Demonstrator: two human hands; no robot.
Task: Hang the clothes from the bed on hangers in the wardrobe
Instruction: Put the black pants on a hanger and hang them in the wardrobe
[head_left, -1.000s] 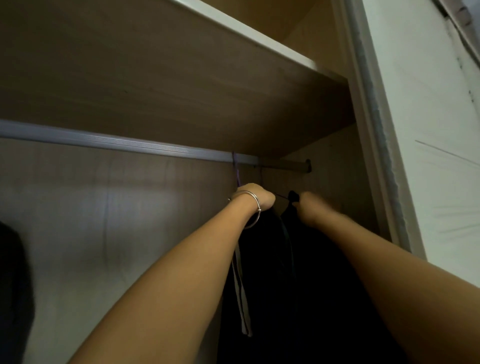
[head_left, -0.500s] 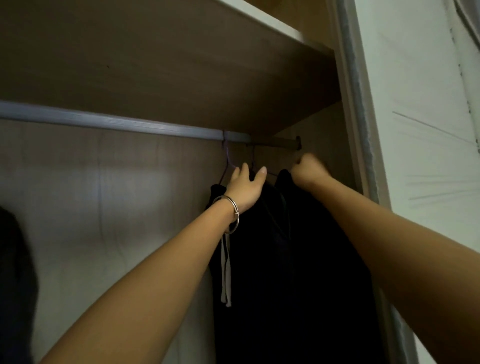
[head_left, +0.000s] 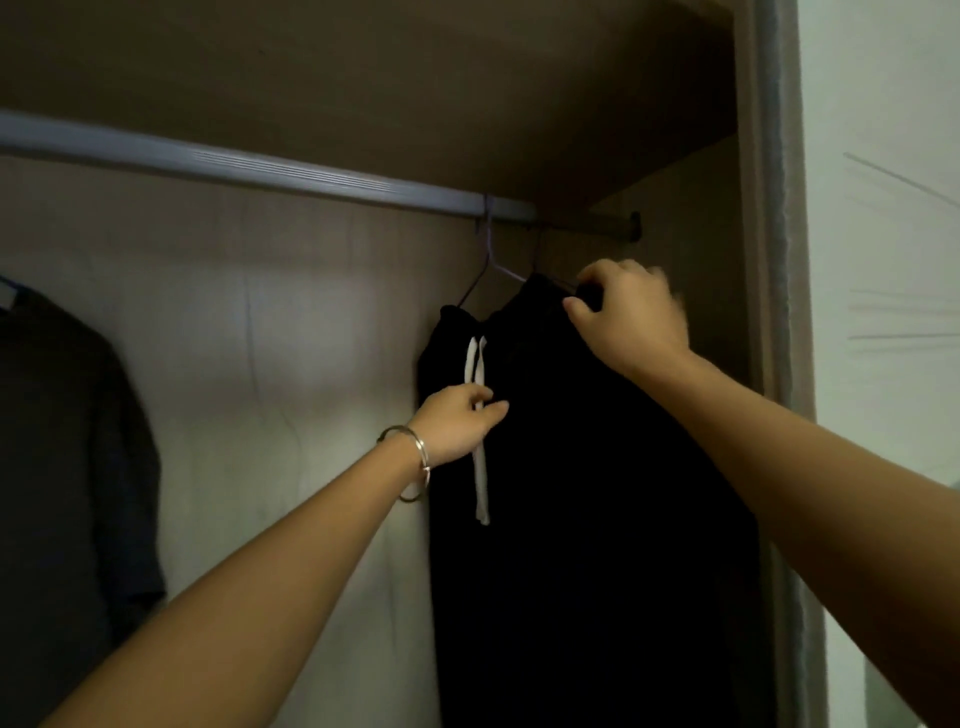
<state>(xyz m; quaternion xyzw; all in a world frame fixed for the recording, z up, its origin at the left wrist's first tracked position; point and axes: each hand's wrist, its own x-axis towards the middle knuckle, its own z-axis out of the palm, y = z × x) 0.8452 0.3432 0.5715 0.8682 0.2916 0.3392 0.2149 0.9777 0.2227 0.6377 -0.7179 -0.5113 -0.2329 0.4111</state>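
Observation:
A black garment (head_left: 582, 467) with a white drawstring (head_left: 480, 467) hangs from a thin purple hanger (head_left: 491, 260) on the metal rail (head_left: 260, 169) at the wardrobe's right end. My right hand (head_left: 631, 317) pinches the top edge of the black cloth near the hanger's shoulder. Lower down, my left hand (head_left: 460, 423), with a metal bangle on its wrist, rests against the garment's left side with its fingers touching the drawstring. Whether it grips the cord is unclear.
A dark grey garment (head_left: 67, 467) hangs at the far left. A wooden shelf (head_left: 363, 78) sits just above the rail. The wardrobe's side panel and sliding-door frame (head_left: 774, 260) stand at the right, with a white wall beyond.
My left hand has dropped from the hanger's neck down to the drawstring. My right hand stays at the garment's top. The view has tilted lower, showing more of the hanging cloth.

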